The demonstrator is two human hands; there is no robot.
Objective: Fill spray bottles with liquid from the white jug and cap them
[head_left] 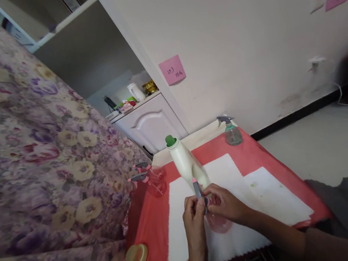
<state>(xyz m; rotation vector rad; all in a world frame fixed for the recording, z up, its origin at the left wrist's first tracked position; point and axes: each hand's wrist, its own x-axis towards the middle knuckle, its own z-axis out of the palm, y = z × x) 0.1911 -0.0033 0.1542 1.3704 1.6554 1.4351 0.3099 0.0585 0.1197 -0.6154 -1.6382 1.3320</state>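
My left hand is closed around the grey trigger head of a spray bottle, whose pink nozzle points away from me. The bottle's clear pink body shows below my hands, over a white cloth. Fingers of my right hand pinch at the pink collar just under the head, and they partly hide it. Right behind my hands stands a large pale jug with a handle; something green sits in its open mouth.
Two pink spray bottles stand at the table's left, beside the floral curtain. A green-tinted spray bottle is at the back right. A yellowish round lid or jar lies front left. White cloths cover part of the red tablecloth.
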